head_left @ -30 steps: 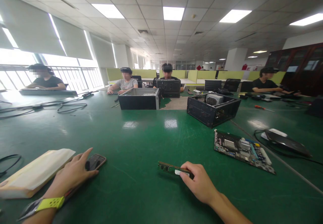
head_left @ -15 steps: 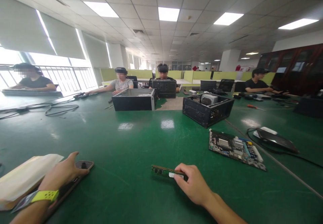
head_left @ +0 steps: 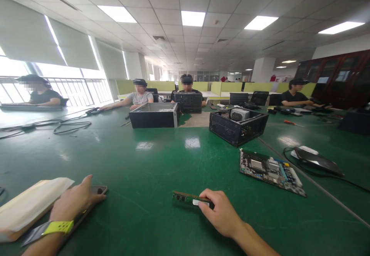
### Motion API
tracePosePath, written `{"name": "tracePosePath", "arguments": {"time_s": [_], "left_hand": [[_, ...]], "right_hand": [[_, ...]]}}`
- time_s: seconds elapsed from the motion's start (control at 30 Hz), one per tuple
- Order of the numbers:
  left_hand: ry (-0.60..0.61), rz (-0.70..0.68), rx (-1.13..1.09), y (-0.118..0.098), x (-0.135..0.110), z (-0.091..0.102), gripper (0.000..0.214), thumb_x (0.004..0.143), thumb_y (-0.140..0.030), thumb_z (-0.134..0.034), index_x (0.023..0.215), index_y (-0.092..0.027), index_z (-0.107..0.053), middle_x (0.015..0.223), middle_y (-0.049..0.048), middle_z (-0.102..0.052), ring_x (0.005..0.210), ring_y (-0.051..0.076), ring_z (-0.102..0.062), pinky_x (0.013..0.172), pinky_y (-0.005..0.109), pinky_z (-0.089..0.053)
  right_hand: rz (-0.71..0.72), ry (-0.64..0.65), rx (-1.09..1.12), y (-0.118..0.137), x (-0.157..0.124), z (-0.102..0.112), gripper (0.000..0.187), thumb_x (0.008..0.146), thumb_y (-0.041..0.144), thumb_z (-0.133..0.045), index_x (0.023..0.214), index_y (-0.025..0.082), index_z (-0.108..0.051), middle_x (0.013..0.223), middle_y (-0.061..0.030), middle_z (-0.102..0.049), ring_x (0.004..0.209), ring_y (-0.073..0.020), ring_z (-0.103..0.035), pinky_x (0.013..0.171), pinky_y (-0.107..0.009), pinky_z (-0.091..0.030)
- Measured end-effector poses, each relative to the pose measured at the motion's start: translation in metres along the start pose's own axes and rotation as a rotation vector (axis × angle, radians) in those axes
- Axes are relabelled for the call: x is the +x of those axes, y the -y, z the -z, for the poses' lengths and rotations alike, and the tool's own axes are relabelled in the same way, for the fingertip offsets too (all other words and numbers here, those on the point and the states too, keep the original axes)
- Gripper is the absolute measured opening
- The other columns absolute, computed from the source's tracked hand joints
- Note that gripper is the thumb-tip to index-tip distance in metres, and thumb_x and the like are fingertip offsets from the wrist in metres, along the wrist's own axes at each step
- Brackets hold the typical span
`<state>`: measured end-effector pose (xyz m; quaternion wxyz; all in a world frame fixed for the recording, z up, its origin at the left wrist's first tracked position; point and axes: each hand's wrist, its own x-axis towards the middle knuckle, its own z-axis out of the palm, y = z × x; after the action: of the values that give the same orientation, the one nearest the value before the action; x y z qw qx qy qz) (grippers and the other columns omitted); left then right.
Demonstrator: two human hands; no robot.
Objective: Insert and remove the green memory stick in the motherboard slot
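Note:
My right hand (head_left: pixel 220 213) pinches one end of a green memory stick (head_left: pixel 185 198), which lies low over the green table (head_left: pixel 162 163) with its free end pointing left. My left hand (head_left: pixel 75 199), with a yellow band at the wrist, rests closed over a dark phone (head_left: pixel 97 190) on the table. A cream padded envelope (head_left: pixel 29 206) lies just left of that hand. A bare motherboard (head_left: pixel 270 171) sits on the table to the right, beyond my right hand.
Two open black computer cases (head_left: pixel 238 126) (head_left: pixel 154 115) stand mid-table. A dark flat device with cable (head_left: pixel 315 159) lies at right, loose cables (head_left: pixel 69 126) at far left, a screwdriver (head_left: pixel 291 123) far right. Several people sit along the far side.
My left hand slid the phone back toward me beside the envelope. My right hand with the memory stick shifted slightly left and nearer. The view tilted a little.

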<state>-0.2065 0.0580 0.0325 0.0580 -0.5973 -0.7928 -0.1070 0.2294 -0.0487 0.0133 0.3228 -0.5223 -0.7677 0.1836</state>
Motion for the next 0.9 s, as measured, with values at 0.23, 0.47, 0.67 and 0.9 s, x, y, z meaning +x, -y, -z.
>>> {"name": "tracePosePath", "arguments": {"time_s": [0.23, 0.47, 0.67, 0.9], "left_hand": [[0.204, -0.778, -0.474, -0.157, -0.107, 0.015, 0.082, 0.064, -0.056, -0.070, 0.135, -0.027, -0.040, 0.137, 0.0079, -0.046, 0.125, 0.029, -0.041, 0.104, 0.040, -0.034], [0.217, -0.755, -0.340, -0.208, -0.130, 0.002, 0.032, 0.093, -0.039, -0.035, 0.087, -0.026, -0.063, 0.083, 0.0034, -0.068, 0.078, 0.019, -0.063, 0.069, 0.025, -0.043], [0.148, -0.587, -0.426, -0.179, -0.111, -0.007, 0.029, 0.094, -0.037, -0.034, 0.099, -0.026, -0.059, 0.094, 0.0022, -0.068, 0.086, 0.018, -0.062, 0.072, 0.024, -0.043], [0.146, -0.594, -0.480, -0.185, -0.116, -0.009, 0.028, 0.092, -0.040, -0.038, 0.089, -0.024, -0.060, 0.082, 0.0023, -0.066, 0.075, 0.018, -0.061, 0.064, 0.023, -0.040]], "right_hand": [[0.051, 0.063, 0.079, 0.005, -0.001, -0.003, 0.017, 0.085, 0.031, -0.052, 0.081, 0.021, -0.065, 0.071, 0.0027, -0.064, 0.067, -0.0116, -0.055, 0.064, -0.022, -0.035], [-0.095, -0.237, -0.082, -0.034, 0.013, 0.035, 0.036, 0.081, 0.044, -0.053, 0.108, 0.021, -0.061, 0.101, -0.0057, -0.066, 0.089, -0.0201, -0.059, 0.079, -0.030, -0.044], [-0.496, -0.238, -0.622, -0.142, 0.007, 0.097, 0.070, 0.079, 0.061, -0.046, 0.129, 0.013, -0.048, 0.130, -0.0173, -0.050, 0.120, -0.0349, -0.043, 0.096, -0.046, -0.035], [-0.562, -0.050, -0.700, -0.158, -0.004, 0.087, 0.051, 0.084, 0.057, -0.039, 0.125, 0.032, -0.054, 0.140, -0.0081, -0.042, 0.124, -0.0351, -0.039, 0.090, -0.056, -0.035]]}}
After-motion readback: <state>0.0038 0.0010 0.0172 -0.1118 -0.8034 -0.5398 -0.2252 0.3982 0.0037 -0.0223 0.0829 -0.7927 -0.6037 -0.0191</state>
